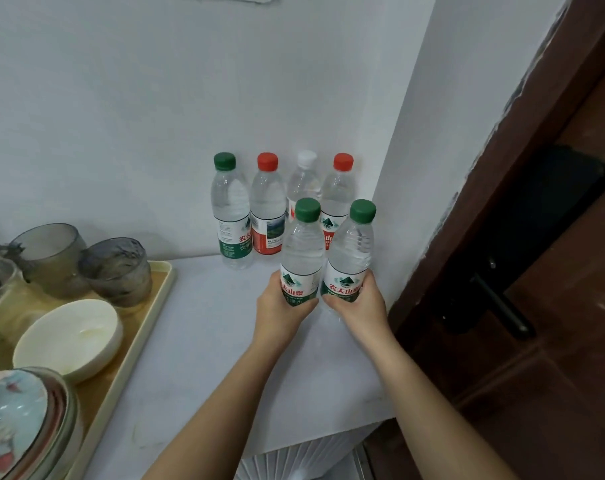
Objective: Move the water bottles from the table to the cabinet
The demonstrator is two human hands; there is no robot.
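Observation:
My left hand point(283, 306) grips a green-capped water bottle point(302, 247) round its lower label. My right hand point(358, 306) grips a second green-capped bottle point(353, 244) the same way, right beside the first. Both bottles are upright near the right end of the white surface point(224, 341). Behind them, against the wall, stands a row of several bottles: a green-capped one point(231, 213), a red-capped one point(267, 206), a white-capped one point(304, 178) partly hidden, and another red-capped one point(339, 192).
A beige tray point(145, 327) at the left carries two smoky glass cups point(115, 271), a white bowl point(69, 339) and a patterned bowl point(20, 420). A dark wooden door point(536, 271) with a black handle point(501, 306) stands at the right.

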